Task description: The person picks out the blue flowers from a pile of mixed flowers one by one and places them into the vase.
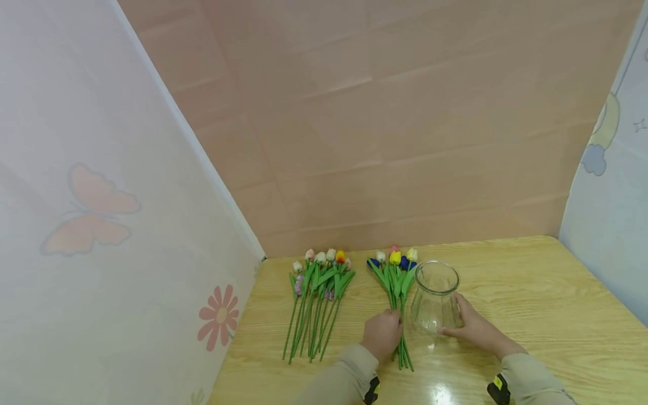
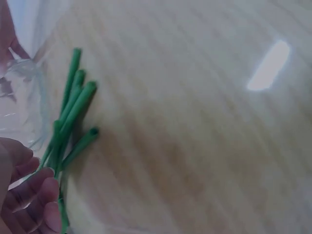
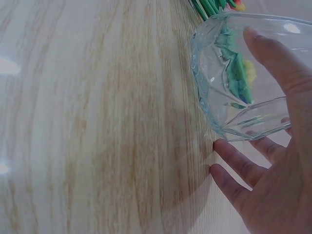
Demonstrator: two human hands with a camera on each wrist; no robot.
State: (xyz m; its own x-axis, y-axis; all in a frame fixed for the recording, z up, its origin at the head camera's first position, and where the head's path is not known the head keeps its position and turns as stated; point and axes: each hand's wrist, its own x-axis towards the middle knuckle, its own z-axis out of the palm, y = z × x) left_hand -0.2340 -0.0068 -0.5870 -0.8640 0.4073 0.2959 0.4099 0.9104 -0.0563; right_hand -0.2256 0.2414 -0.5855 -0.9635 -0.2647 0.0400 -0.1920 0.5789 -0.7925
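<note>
Tulips (image 1: 397,281) meet the left hand (image 1: 382,334) — right hand (image 1: 475,328) holds glass vase (image 1: 435,306).

"What's the glass vase (image 1: 434,306) like?"
"See-through, with a round top facing up. It's on the counter (image 1: 536,292), and the right hand (image 1: 476,329) holds its side."
"And the tulips (image 1: 396,279)?"
"They're just left of it, blooms at the far end, green stems near. Some are white, yellow, pink and blue. The left hand (image 1: 382,333) grips the stems."
</note>
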